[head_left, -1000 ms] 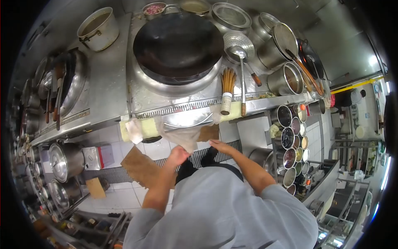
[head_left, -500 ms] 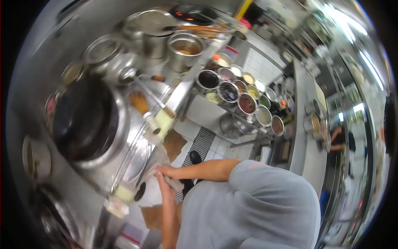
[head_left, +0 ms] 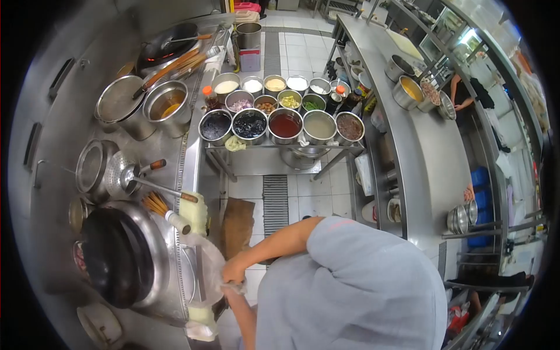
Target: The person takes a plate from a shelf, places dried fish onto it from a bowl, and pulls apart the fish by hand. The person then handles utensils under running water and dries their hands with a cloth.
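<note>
Pale cloth (head_left: 213, 256) in our grip beside the counter (head_left: 160, 150)

We have the thin, pale cloth at the counter's front edge, its broad part spread by the curved metal rail (head_left: 188, 262) and its near end bunched where our two hands meet. The fingers of our right hand (head_left: 233, 272) are clamped on that bunched end. Our left hand (head_left: 229, 294) comes up from below, close against the bunch, mostly covered by the cloth and the right hand, so we cannot tell whether its fingers are apart or together

Beyond the rail, we have a dark wok (head_left: 116, 256) sitting over a broad metal ring. Just beside it lie the bristle brush (head_left: 156, 204), its light handle pointing towards us, and a ladle (head_left: 166, 189) whose wooden end reaches a yellowish folded cloth (head_left: 195, 213) on the edge. The ladle's bowl is by a perforated strainer (head_left: 121, 173)

Further off, well apart from our hands, rows of metal pots (head_left: 286, 126) filled with sauces and chopped ingredients stand on a rack. Brown cardboard (head_left: 238, 224) lies on the tiled floor (head_left: 309, 195) near our right forearm
</note>
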